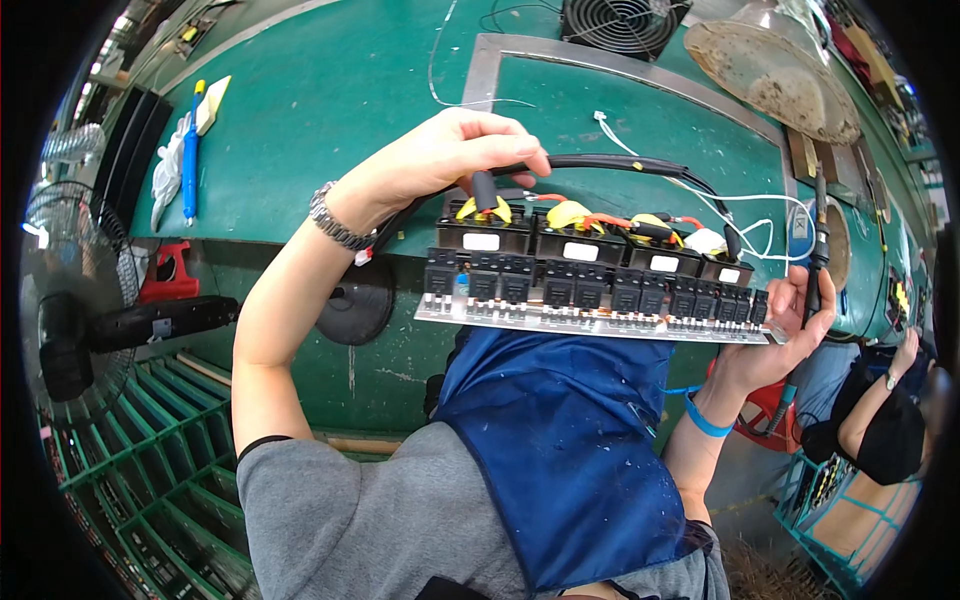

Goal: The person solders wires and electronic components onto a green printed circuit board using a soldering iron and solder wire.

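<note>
My left hand (480, 150) is closed on a black sleeved cable (620, 162) above the left end of a circuit board assembly. The board (600, 325) is tilted on edge, with a row of black components (570, 287) and larger black blocks (580, 248) behind it. Yellow tape (568, 214) and short red wires sit on top of the blocks. With my right hand (790, 325) I grip the board's right end. A slim black-handled tool, looking like a soldering iron (820, 240), stands upright between the same hand's thumb and fingers.
A white cable (770, 200) trails behind the board over the green bench (330, 90). At the back are a square fan (625, 25) and a dusty metal lamp shade (770, 70). A blue pen-like tool (190, 165) lies left; another person's arm (870, 400) is at right.
</note>
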A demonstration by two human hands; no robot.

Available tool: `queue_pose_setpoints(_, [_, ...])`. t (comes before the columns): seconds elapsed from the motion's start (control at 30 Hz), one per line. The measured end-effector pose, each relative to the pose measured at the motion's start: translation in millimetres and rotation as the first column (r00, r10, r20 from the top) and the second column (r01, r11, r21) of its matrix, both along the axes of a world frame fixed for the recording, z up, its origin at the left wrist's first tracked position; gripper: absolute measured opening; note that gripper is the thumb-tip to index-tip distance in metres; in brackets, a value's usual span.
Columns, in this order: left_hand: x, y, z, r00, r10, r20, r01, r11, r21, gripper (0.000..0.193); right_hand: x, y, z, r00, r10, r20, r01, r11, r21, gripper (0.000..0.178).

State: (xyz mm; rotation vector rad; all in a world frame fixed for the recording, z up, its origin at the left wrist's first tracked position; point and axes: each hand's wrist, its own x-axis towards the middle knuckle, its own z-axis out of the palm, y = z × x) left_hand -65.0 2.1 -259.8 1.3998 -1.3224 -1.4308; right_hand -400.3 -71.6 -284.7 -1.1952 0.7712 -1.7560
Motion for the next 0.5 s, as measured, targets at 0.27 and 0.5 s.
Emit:
queue_pose_setpoints(0.27, [-0.5,-0.5,-4.4,1.000,0.006,-0.027,-0.006,1.000,-0.020,0.038,-2.5,0.2,-0.3,1.000,0.029,0.007,-0.029,1.000,-0.011,0.050])
queue_pose_setpoints(0.5, [-2.6,-1.6,-8.3,0.995,0.021,-0.097,-0.023,1.000,-0.018,0.038,1.4,2.7,4.6,1.000,-0.008,-0.011,0.008,1.000,0.020,0.048])
